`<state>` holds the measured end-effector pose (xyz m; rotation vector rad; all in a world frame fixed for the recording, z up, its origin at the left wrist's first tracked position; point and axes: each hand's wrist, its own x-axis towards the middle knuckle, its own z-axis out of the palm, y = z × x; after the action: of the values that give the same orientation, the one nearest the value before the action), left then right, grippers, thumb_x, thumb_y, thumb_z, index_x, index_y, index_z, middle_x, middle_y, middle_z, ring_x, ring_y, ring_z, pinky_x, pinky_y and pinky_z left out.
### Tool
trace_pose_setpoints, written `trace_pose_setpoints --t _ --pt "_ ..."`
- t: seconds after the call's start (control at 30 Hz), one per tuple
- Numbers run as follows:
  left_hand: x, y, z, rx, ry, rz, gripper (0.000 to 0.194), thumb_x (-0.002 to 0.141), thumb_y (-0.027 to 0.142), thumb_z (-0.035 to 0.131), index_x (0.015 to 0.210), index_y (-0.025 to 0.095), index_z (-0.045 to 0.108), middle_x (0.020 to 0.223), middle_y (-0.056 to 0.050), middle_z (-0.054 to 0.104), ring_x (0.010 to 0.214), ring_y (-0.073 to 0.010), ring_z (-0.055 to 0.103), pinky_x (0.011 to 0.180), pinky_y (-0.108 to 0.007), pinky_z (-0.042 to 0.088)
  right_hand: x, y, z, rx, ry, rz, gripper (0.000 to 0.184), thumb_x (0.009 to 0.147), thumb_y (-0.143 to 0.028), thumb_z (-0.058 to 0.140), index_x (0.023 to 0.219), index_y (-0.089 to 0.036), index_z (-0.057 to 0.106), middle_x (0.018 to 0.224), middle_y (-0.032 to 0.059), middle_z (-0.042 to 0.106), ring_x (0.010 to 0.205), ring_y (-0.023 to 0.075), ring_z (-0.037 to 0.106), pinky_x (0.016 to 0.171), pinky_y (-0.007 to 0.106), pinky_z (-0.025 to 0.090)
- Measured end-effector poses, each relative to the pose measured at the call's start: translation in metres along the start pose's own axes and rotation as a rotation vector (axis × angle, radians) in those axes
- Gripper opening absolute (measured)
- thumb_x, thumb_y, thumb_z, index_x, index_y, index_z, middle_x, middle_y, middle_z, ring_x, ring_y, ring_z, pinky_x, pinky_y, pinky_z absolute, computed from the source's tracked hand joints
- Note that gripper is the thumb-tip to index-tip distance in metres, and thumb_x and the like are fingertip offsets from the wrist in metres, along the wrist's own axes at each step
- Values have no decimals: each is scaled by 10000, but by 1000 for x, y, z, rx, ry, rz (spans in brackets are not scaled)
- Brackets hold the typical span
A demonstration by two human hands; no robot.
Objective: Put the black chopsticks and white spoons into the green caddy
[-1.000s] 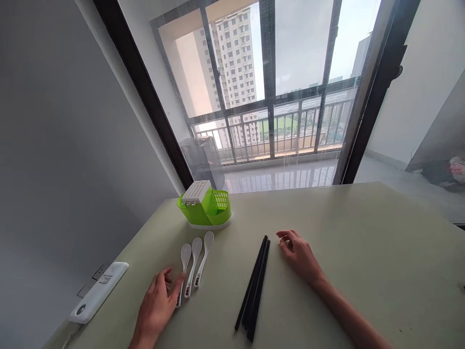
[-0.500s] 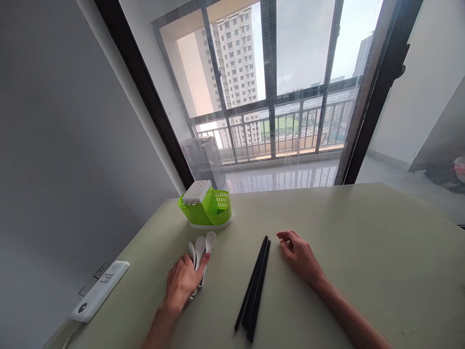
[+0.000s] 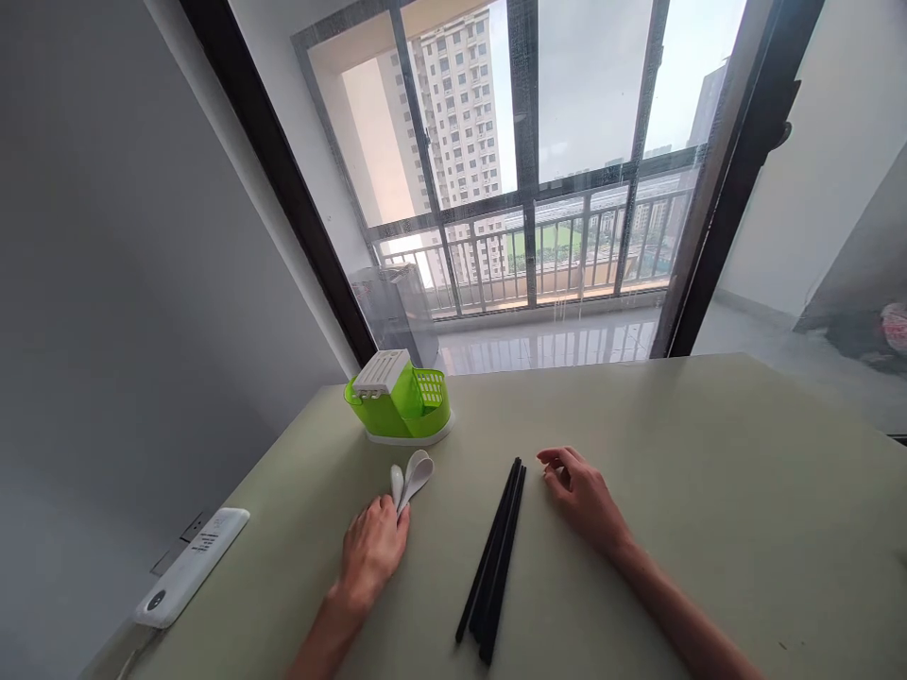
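My left hand (image 3: 374, 540) is closed around the handles of several white spoons (image 3: 417, 474), low over the table. Their bowls stick out past my fingers, bunched together, and the handles are hidden in the grip. To the right, a bundle of black chopsticks (image 3: 496, 562) lies on the table, pointing away from me. My right hand (image 3: 575, 486) rests on the table just right of their far ends, fingers loosely curled and apart, holding nothing. Beyond the spoons stands a green utensil holder (image 3: 388, 416) with a white slotted top and a white base.
The pale green table (image 3: 638, 416) reaches to a glass sliding door with a dark frame (image 3: 691, 274). Along the table's left edge lies a white power strip (image 3: 195, 567) with a cable, close to the grey wall (image 3: 142, 331).
My left hand has drawn the spread spoons into a tight bunch and shifted slightly right with them. My right hand, the chopsticks and the holder stay in place.
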<state>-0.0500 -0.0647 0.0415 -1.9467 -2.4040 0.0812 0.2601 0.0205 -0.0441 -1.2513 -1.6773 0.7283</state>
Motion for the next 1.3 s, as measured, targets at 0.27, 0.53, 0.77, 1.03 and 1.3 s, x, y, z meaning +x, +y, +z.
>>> trace_pose_setpoints --t 0.27,0.53,0.77,1.03,1.3 --pt "-1 10 6 -320 51 -37 498 995 547 273 823 239 624 863 -88 729 709 -231 686 601 -317 460 0 -5 0 18 11 7 291 922 -339 451 1048 -202 674 1062 93 695 825 209 656 767 356 517" --pt "-14 109 -12 -592 -141 190 477 1053 479 179 890 229 551 869 -66 700 749 -204 642 665 -300 440 8 -17 -11 439 14 129 541 942 -598 500 1305 -206 577 1159 125 711 981 249 691 772 350 567" --pt "-22 173 -19 -511 -242 330 414 1065 425 241 1028 212 595 1049 -105 736 908 -225 696 705 -295 435 11 -12 -20 596 -57 180 591 918 -681 522 1307 -236 532 1226 112 708 986 253 719 781 352 590" --pt "-26 184 -14 -436 -296 325 403 1062 428 292 1135 179 600 1096 -144 735 962 -243 728 706 -295 450 8 0 -19 469 75 164 541 888 -735 520 1003 -217 628 984 107 780 882 260 739 711 341 583" --pt "-33 203 -5 -251 -263 410 387 1061 338 289 1237 149 576 1137 -164 695 990 -266 740 746 -306 508 -3 1 -22 344 74 205 489 932 -700 426 1041 -270 631 1001 63 777 794 237 746 674 340 587"
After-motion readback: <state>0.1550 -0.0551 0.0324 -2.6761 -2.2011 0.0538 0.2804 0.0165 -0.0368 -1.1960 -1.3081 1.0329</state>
